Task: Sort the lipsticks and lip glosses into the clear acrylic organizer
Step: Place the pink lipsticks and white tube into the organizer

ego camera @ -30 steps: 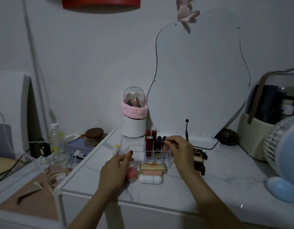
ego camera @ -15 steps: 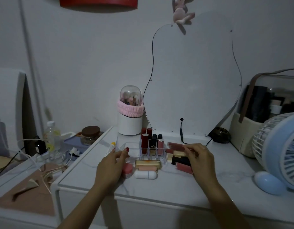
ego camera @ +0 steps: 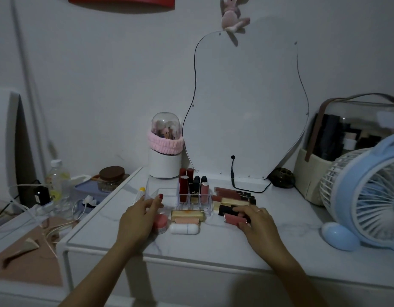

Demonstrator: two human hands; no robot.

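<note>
The right hand (ego camera: 256, 220) lies low on the white marble-patterned bench (ego camera: 280, 240), its fingers (ego camera: 240, 209) curled over a pink lip gloss tube with a dark cap (ego camera: 235, 218) and touching the black lipstick case (ego camera: 226, 209) just beyond it; whether the tube is pinched or only covered cannot be told. More pink and gold tubes (ego camera: 233, 196) lie heaped just past those fingertips. The left hand (ego camera: 139, 214) rests loosely curved, thumb and fingertips against the front left wall of the clear acrylic organizer (ego camera: 167, 196). Between the two hands the organizer's right compartments hold upright dark red, black and pink lipsticks (ego camera: 192, 187).
</note>
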